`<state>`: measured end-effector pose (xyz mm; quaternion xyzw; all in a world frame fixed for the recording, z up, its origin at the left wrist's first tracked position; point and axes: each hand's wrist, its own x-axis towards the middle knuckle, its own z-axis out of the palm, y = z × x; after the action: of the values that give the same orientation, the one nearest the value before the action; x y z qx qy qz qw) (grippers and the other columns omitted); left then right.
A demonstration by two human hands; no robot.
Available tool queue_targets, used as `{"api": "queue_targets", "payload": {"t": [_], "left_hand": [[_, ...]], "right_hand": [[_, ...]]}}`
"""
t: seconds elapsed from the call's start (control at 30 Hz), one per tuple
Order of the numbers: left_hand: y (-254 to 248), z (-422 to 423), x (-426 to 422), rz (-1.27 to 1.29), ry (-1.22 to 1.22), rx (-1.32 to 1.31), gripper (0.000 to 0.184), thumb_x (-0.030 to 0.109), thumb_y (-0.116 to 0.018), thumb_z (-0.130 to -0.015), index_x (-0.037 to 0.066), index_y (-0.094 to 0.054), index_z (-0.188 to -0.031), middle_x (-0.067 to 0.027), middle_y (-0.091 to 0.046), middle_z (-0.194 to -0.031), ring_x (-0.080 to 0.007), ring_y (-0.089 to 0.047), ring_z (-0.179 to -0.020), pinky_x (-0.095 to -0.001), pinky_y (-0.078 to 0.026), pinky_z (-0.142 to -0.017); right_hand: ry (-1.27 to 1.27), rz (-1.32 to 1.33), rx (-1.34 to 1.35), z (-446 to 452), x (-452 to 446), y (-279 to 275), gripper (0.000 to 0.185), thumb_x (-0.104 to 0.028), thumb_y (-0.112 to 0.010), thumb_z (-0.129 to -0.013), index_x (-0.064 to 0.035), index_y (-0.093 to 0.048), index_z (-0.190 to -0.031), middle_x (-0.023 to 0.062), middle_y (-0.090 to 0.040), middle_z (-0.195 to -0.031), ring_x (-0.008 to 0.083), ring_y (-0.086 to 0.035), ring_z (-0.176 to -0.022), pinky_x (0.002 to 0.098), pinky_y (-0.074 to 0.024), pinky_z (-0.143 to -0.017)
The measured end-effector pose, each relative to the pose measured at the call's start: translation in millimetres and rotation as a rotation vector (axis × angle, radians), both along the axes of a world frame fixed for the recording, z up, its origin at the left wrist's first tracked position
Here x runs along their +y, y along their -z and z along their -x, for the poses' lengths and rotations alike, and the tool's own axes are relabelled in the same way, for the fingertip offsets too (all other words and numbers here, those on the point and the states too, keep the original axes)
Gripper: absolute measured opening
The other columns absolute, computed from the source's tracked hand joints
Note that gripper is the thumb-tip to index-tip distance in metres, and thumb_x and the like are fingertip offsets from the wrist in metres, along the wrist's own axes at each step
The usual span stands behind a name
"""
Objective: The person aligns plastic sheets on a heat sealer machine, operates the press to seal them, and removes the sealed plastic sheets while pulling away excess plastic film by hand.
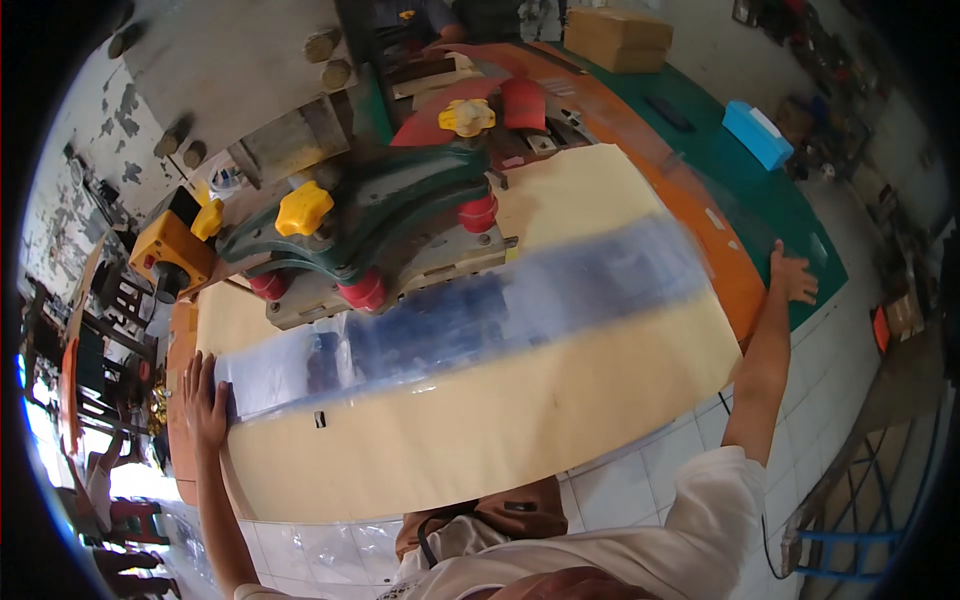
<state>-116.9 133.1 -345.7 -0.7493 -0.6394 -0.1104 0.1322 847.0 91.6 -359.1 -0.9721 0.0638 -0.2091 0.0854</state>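
My left hand (205,405) lies at the left edge of a large cream sheet (480,430), fingers stretched out, beside the end of a clear plastic strip (430,340). The strip runs slantwise across the sheet and looks bluish, partly blurred. Off to the right, my right hand (793,275) is apart from the sheet, with its fingers spread at the edge of a green tabletop (810,245). Whether it touches that surface I cannot tell. Over the sheet's far side stands a dark green press head (400,215) with yellow knobs and red collars.
An orange work surface (735,280) shows beyond the sheet's right edge. On the green top stand a light-blue box (757,135) and cardboard boxes (618,40). A yellow control box (172,245) hangs at the press's left. Another person (420,18) is at the back.
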Motion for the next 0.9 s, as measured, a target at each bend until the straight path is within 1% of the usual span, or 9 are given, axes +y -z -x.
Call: {"api": "queue_targets", "payload": {"t": [0.1, 0.37, 0.57, 0.63, 0.67, 0.73, 0.77, 0.83, 0.9], "left_hand": [[-5, -5, -3, 0.015, -0.009, -0.045, 0.051, 0.036, -0.046, -0.092, 0.006, -0.047, -0.132, -0.0160, -0.040, -0.142, -0.0343, -0.030, -0.135, -0.0455, -0.016, -0.113], [-1, 1, -2, -0.015, -0.025, -0.093, 0.052, 0.040, -0.049, -0.090, 0.007, -0.050, -0.130, -0.0170, -0.041, -0.141, -0.0356, -0.032, -0.133, -0.0448, -0.017, -0.113], [-4, 1, -4, -0.019, -0.032, -0.125, 0.054, 0.041, -0.050, -0.089, 0.007, -0.050, -0.131, -0.0173, -0.040, -0.142, -0.0339, -0.030, -0.135, -0.0443, -0.016, -0.113], [-4, 4, -5, -0.015, -0.036, -0.134, 0.055, 0.041, -0.050, -0.089, 0.007, -0.050, -0.131, -0.0173, -0.040, -0.142, -0.0333, -0.029, -0.136, -0.0442, -0.016, -0.113], [-2, 7, -3, -0.005, -0.043, -0.122, 0.055, 0.041, -0.051, -0.088, 0.008, -0.050, -0.131, -0.0170, -0.039, -0.143, -0.0331, -0.028, -0.137, -0.0443, -0.015, -0.113], [0, 11, -2, -0.002, -0.047, -0.112, 0.055, 0.041, -0.051, -0.088, 0.008, -0.050, -0.132, -0.0168, -0.038, -0.143, -0.0329, -0.027, -0.137, -0.0445, -0.014, -0.113], [1, 12, -2, 0.014, -0.055, -0.123, 0.055, 0.042, -0.051, -0.088, 0.009, -0.049, -0.133, -0.0163, -0.037, -0.144, -0.0326, -0.027, -0.137, -0.0449, -0.014, -0.113], [-1, 14, -3, 0.029, -0.058, -0.133, 0.056, 0.043, -0.051, -0.088, 0.010, -0.049, -0.133, -0.0157, -0.036, -0.145, -0.0323, -0.026, -0.138, -0.0452, -0.014, -0.113], [-3, 13, -4, 0.077, -0.070, -0.148, 0.055, 0.037, -0.051, -0.088, 0.013, -0.046, -0.136, -0.0137, -0.032, -0.148, -0.0307, -0.022, -0.140, -0.0448, -0.012, -0.114]], "right_hand": [[-0.046, -0.055, 0.160, -9, -2, 2, 0.099, -0.077, -0.045, -0.075, -0.0026, -0.035, -0.140, 0.0263, -0.032, -0.144, 0.0405, -0.023, -0.136, 0.0647, -0.0118, -0.105], [-0.120, -0.037, 0.079, -17, -8, 2, 0.101, -0.077, -0.051, -0.071, -0.0018, -0.040, -0.136, 0.0218, -0.037, -0.141, 0.0374, -0.035, -0.129, 0.0565, -0.0281, -0.100], [-0.279, -0.276, 0.126, -30, -30, 1, 0.074, -0.060, -0.068, -0.068, -0.0032, -0.062, -0.114, 0.0117, -0.059, -0.122, 0.0311, -0.054, -0.112, 0.0521, -0.0375, -0.093], [-0.381, -0.358, 0.048, -39, -38, 6, 0.055, -0.046, -0.071, -0.073, -0.0034, -0.066, -0.107, 0.0074, -0.067, -0.107, 0.0280, -0.060, -0.102, 0.0476, -0.0412, -0.091], [-0.382, -0.361, 0.043, -59, -45, 15, 0.055, -0.046, -0.071, -0.073, -0.0034, -0.066, -0.107, 0.0074, -0.067, -0.107, 0.0280, -0.060, -0.102, 0.0476, -0.0412, -0.091], [-0.727, -0.753, 0.171, -88, -60, 25, 0.048, -0.032, -0.068, -0.081, -0.0028, -0.061, -0.118, 0.0119, -0.066, -0.108, 0.0239, -0.062, -0.101, 0.0383, -0.0492, -0.082], [-0.725, -0.759, 0.167, -89, -64, 25, 0.048, -0.032, -0.068, -0.081, -0.0028, -0.061, -0.118, 0.0119, -0.066, -0.108, 0.0239, -0.062, -0.101, 0.0383, -0.0492, -0.082], [-0.727, -1.111, 0.320, -85, -74, 26, 0.043, -0.020, -0.063, -0.086, -0.0005, -0.055, -0.124, 0.0124, -0.067, -0.102, 0.0190, -0.066, -0.082, 0.0268, -0.0512, -0.066], [-0.723, -1.094, 0.363, -56, -82, 8, 0.040, -0.018, -0.061, -0.087, 0.0002, -0.055, -0.122, 0.0118, -0.067, -0.099, 0.0168, -0.066, -0.075, 0.0251, -0.0502, -0.060]]}}
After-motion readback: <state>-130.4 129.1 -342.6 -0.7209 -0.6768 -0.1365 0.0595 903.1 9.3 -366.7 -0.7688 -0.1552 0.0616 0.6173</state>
